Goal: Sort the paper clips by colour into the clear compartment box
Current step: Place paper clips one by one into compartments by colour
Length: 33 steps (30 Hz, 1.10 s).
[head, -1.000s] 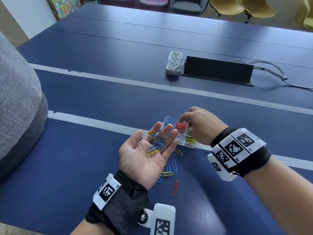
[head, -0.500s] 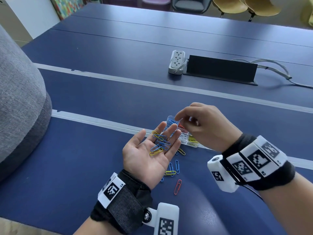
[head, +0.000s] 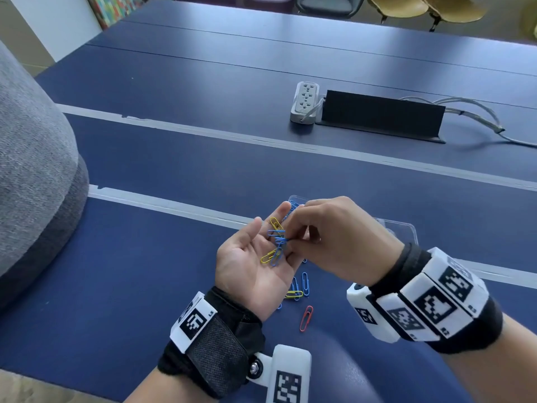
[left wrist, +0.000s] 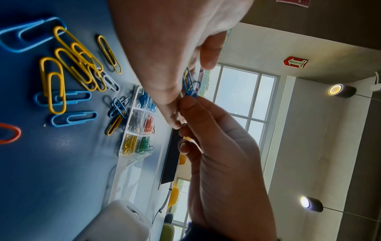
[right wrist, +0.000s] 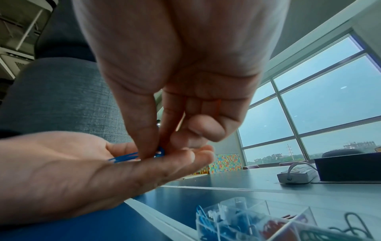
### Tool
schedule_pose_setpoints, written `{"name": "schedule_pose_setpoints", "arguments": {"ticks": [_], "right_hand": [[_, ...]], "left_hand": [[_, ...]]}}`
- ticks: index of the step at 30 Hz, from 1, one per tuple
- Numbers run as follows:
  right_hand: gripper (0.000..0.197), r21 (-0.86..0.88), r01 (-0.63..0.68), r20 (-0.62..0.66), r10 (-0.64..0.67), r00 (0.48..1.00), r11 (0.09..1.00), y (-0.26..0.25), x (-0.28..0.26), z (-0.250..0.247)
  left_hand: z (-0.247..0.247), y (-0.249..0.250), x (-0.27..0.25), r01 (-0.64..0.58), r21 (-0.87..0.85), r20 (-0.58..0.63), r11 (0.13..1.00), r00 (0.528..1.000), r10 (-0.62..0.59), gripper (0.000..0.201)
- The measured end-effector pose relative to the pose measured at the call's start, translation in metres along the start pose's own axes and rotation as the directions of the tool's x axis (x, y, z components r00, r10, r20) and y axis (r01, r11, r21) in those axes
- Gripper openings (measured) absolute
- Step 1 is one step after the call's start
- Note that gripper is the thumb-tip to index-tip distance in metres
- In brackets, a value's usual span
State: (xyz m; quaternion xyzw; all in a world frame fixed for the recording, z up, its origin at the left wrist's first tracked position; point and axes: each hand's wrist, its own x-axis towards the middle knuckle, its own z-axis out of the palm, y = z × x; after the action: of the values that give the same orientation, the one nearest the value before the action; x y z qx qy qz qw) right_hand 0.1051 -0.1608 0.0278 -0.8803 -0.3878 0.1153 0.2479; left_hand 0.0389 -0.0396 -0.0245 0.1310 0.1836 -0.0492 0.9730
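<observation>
My left hand (head: 250, 263) lies palm up above the table, fingers straight, carrying several blue and yellow paper clips (head: 276, 245). My right hand (head: 290, 242) reaches over it, and its thumb and forefinger pinch a blue paper clip (right wrist: 159, 152) on the left fingers. The clear compartment box (left wrist: 138, 127) stands just beyond the hands, with blue, white, red, yellow and green clips in separate cells. In the head view my right hand hides most of it. Loose blue and yellow clips (head: 299, 287) and one red clip (head: 306, 318) lie on the table under my left hand.
A white power strip (head: 303, 103) and a black cable flap (head: 380, 117) with grey cables sit farther back on the blue table (head: 174, 158). A grey upholstered seat back (head: 35, 184) rises at the left. Chairs stand along the table's far side.
My right hand has come back from the box to my left palm and now pinches a blue clip there. The left hand has stayed palm up with its clips.
</observation>
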Motion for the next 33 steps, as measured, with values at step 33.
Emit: {"name": "schedule_pose_setpoints", "arguments": {"ticks": [33], "right_hand": [[0.029, 0.520, -0.214, 0.108, 0.185, 0.977, 0.827, -0.012, -0.002, -0.009]], "left_hand": [[0.002, -0.001, 0.004, -0.052, -0.017, -0.050, 0.999, 0.997, 0.051, 0.024]]}}
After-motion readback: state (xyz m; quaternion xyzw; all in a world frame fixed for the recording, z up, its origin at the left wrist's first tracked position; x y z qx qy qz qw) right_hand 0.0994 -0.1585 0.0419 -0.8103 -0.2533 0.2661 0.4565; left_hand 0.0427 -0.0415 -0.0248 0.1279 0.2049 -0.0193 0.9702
